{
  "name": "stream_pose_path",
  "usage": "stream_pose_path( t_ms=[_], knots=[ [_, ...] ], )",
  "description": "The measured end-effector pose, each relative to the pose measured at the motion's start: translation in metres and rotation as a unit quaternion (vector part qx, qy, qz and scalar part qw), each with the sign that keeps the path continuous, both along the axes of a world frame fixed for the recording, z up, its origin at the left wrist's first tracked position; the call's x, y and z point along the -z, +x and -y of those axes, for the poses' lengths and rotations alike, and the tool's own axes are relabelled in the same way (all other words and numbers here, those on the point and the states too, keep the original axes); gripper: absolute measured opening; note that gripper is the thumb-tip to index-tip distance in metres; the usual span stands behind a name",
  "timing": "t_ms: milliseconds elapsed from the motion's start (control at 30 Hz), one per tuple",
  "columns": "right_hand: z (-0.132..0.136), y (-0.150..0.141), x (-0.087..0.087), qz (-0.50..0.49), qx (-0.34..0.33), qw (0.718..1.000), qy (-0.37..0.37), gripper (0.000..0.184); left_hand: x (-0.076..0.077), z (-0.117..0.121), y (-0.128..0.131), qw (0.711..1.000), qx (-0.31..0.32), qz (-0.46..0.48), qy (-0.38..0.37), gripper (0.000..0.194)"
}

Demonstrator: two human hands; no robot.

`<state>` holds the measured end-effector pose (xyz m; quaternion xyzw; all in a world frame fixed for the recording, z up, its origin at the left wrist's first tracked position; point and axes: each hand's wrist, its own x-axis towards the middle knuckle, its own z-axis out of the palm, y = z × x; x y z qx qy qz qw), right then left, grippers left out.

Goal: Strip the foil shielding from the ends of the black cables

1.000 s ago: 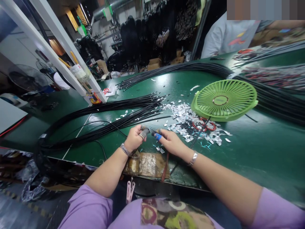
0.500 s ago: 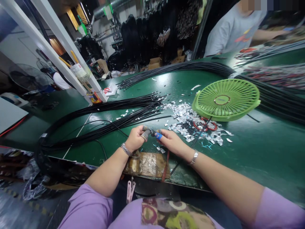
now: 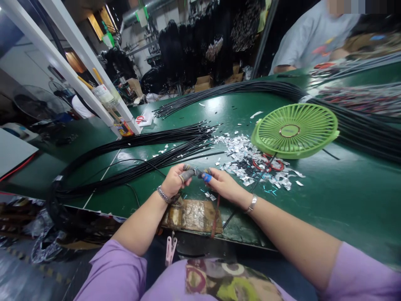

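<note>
My left hand point(image 3: 174, 180) is closed on a black cable point(image 3: 157, 169) that reaches it from the left. Grey wrapping covers its thumb and finger. Close beside it, my right hand point(image 3: 224, 184), with blue tape on the thumb, is closed in a pinch at the cable's end. Thin wire ends show faintly between the fingertips; their detail is too small to tell. Behind both hands lies a looped bundle of black cables point(image 3: 125, 177), its cut ends pointing right. A pile of silvery foil scraps and short black pieces point(image 3: 233, 152) spreads beyond my right hand.
A green fan point(image 3: 310, 144) stands over the scrap pile. A taped cardboard block point(image 3: 197, 215) sits at the table's near edge, with a pink clip point(image 3: 171, 250) below. More black cables point(image 3: 250, 87) curve across the back. A co-worker point(image 3: 308, 39) is at the far right.
My fingertips have drawn slightly apart, and a bit more shows between them. My left hand has shifted a little left. The co-worker's arm has moved.
</note>
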<state>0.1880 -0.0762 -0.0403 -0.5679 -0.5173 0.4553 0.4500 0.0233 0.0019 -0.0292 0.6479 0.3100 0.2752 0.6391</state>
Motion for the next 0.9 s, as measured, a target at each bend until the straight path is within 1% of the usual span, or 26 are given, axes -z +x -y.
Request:
stream_pose_path(
  t_ms=[67, 133, 233, 333, 500, 567, 667, 767, 900],
  knots=[
    [-0.001, 0.003, -0.001, -0.048, 0.0, 0.999, -0.023, 0.048, 0.0, 0.0, -0.001, 1.0, -0.01, 0.013, -0.004, 0.05],
    [-0.001, 0.004, -0.002, -0.121, 0.001, 0.991, -0.048, 0.05, -0.001, 0.001, -0.002, 1.0, -0.009, 0.011, 0.005, 0.05],
    [0.0, 0.0, -0.004, -0.21, -0.009, 0.974, -0.081, 0.05, -0.001, 0.002, 0.001, 0.999, 0.02, -0.005, 0.034, 0.048],
    [0.002, -0.004, -0.006, -0.239, -0.02, 0.965, -0.104, 0.053, -0.002, 0.004, 0.003, 0.997, 0.049, -0.013, 0.065, 0.045],
    [0.003, -0.007, -0.005, -0.248, -0.022, 0.963, -0.108, 0.055, 0.0, 0.004, 0.004, 0.992, 0.054, -0.021, 0.115, 0.037],
    [0.003, -0.009, -0.003, -0.235, -0.024, 0.966, -0.102, 0.054, 0.0, 0.004, 0.003, 0.987, 0.055, -0.028, 0.147, 0.032],
    [0.003, -0.013, 0.001, -0.148, -0.017, 0.986, -0.07, 0.051, 0.001, 0.005, 0.003, 0.981, 0.077, -0.03, 0.175, 0.027],
    [0.002, -0.014, 0.004, -0.048, 0.006, 0.999, -0.005, 0.049, 0.0, 0.005, 0.005, 0.983, 0.088, -0.018, 0.161, 0.027],
    [0.001, -0.006, 0.003, 0.021, 0.026, 0.998, 0.052, 0.049, 0.0, 0.004, 0.005, 0.99, 0.064, -0.021, 0.122, 0.033]
  ],
)
